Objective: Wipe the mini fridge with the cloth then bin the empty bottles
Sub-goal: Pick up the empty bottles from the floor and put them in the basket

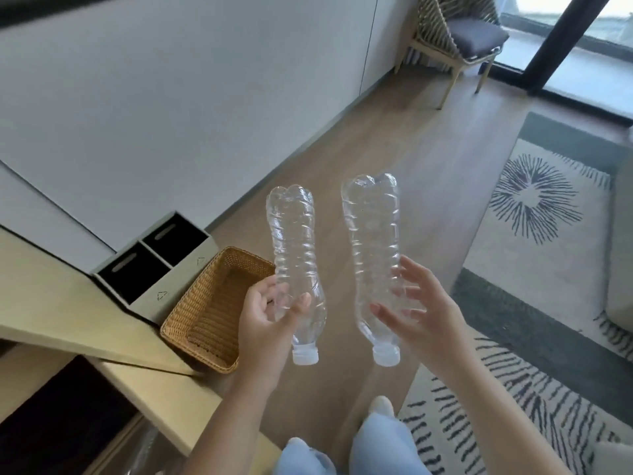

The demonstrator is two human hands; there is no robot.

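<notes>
Status, left to right:

1. Bench point(51, 303): the wooden top carries nothing that belongs to the task. Neither the mini fridge nor the cloth is in view, so I cannot confirm from here that the wiping step is complete.
2. Bin point(178, 282): a grey two-compartment unit stands on the floor against the bench. Both dark compartments face up and are open. No bottle is visible inside either one.
3. Basket point(205, 299): a wicker basket sits just beside the bin, on its near side. It looks empty.
4. Left hand point(267, 313): my fingers and thumb are curled round the lower body of the left bottle point(294, 241). The bottle is clear and empty, cap fitted, cap end pointing down towards me.
5. Right hand point(418, 313): I hold the right bottle point(373, 234) between thumb and spread fingers. The grip looks loose. It is also empty, cap end down.

Assessment: both bottles are in the air, right of the bin and above the floor. I judge the work to be in its binning step. Left to do: carry both bottles leftwards to the bin and drop them in
</notes>
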